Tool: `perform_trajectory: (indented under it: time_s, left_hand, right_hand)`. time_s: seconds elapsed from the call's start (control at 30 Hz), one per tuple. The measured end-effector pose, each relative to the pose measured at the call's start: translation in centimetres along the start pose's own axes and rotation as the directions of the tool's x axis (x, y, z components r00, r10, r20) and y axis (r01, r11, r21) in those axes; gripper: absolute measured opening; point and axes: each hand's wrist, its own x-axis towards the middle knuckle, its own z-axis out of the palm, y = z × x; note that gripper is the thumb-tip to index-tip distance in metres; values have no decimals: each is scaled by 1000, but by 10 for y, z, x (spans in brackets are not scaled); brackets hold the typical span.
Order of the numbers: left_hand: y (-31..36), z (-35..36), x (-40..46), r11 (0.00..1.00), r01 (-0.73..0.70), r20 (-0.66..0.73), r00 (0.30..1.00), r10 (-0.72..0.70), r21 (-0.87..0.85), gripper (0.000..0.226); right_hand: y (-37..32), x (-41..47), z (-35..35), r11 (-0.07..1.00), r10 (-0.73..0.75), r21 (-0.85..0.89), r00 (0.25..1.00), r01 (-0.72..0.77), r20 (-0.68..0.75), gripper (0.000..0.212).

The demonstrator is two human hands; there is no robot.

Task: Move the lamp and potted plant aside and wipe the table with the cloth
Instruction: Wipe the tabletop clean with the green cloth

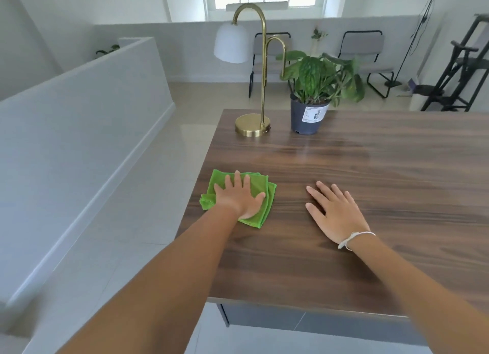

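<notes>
Table (370,195): dark wood, fills right half of view. Plant (317,81) in grey pot at far left corner zone, upright. Lamp (252,89), brass, white shade, just left of plant, base near far edge. Left hand (239,195) flat, fingers spread, pressing on cloth (260,188), green, folded, near left table edge. Right hand (334,210) flat on bare wood, fingers spread, holding nothing, well apart from cloth. Bracelet (353,240) on right wrist.

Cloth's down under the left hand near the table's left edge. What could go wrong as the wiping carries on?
The green cloth already overhangs the table edge beside the left hand; a leftward stroke could drop it. Wiping farther back may bump the lamp or potted plant, both near the far edge; the tall lamp could tip.
</notes>
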Motion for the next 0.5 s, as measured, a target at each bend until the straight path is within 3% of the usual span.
perform_trajectory:
  time_s: [0.23,0.5]
  left_hand:
    - [-7,9,0,1000,23,-125,992,-23,0,73]
    - [-23,50,-94,991,123,-260,956,-132,-51,76]
  right_hand:
    - [4,2,4,1000,0,12,1000,0,-12,53]
    - [5,1,5,1000,-13,12,1000,13,-12,54]
